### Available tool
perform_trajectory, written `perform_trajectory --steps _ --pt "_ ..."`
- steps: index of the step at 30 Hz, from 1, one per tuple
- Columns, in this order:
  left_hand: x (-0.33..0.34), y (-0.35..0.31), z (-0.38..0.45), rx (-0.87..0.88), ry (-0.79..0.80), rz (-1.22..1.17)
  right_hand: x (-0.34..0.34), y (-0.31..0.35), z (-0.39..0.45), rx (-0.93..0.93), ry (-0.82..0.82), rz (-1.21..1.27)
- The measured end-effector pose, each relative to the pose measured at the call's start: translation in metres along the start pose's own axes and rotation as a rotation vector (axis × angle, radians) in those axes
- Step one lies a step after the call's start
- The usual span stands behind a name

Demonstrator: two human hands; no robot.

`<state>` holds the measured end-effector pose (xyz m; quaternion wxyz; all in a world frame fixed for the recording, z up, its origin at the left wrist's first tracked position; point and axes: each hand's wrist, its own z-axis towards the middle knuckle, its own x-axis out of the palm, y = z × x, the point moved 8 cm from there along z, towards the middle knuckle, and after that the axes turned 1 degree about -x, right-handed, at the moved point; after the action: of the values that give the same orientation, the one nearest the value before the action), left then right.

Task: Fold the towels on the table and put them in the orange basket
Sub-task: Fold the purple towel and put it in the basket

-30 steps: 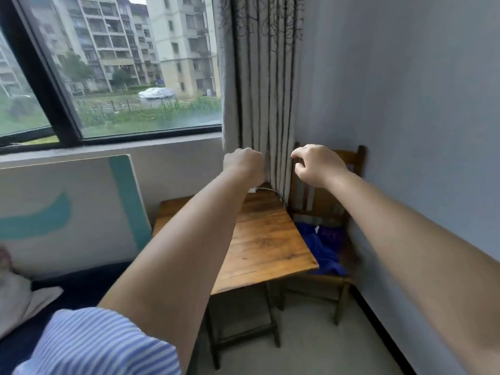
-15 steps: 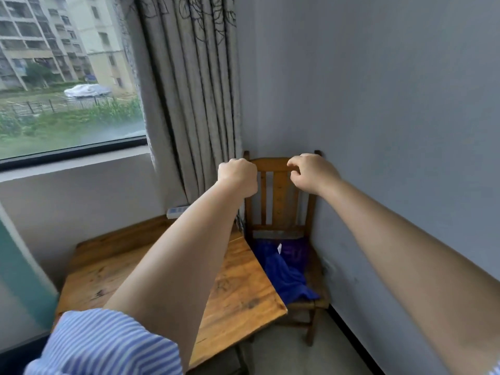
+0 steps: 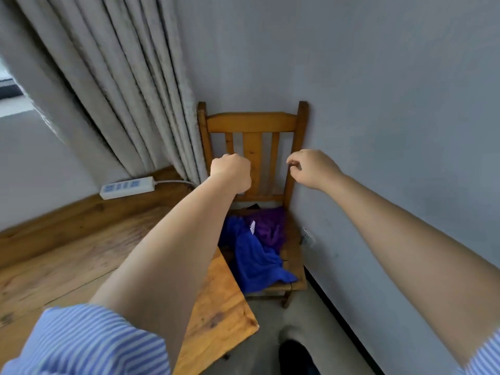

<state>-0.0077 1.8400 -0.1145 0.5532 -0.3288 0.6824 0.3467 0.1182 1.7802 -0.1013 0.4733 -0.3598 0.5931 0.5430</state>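
While both arms reach out over the wooden table (image 3: 216, 315), I see my left hand (image 3: 231, 171) balled into an empty fist and my right hand (image 3: 311, 167) loosely curled, gripping nothing. 2 towels lie crumpled on the wooden chair (image 3: 254, 123) seat: a blue towel (image 3: 254, 258) in front, touching a purple towel (image 3: 270, 226) behind. On the table's far edge rests a white power strip (image 3: 127, 187), near the curtain (image 3: 113, 85).

Both forearms are bare from elbow to wrist. The left hand (image 3: 231, 171) and the right hand (image 3: 311, 167) wear no gloves, rings or watch. A short sleeve (image 3: 89, 345) in blue-and-white stripes covers the left upper arm above the table (image 3: 221, 315); a striped cuff edge (image 3: 487, 355) shows on the right.
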Motion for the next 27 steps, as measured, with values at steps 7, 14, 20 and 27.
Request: perform_trajectory --steps 7,14,20,27 --pt "0.097 -0.024 0.087 -0.046 0.215 -0.066 0.098 -0.080 0.076 0.011 0.215 0.064" --pt "0.225 -0.035 0.106 -0.154 0.436 -0.188 0.224 -0.129 0.089 0.025 0.418 0.126" --pt "0.341 -0.029 0.103 -0.322 0.589 -0.302 0.330 -0.147 0.079 0.016 0.465 0.122" --pt "0.429 -0.019 0.114 -0.499 0.554 -0.425 0.411 -0.156 0.080 -0.057 0.378 0.002"
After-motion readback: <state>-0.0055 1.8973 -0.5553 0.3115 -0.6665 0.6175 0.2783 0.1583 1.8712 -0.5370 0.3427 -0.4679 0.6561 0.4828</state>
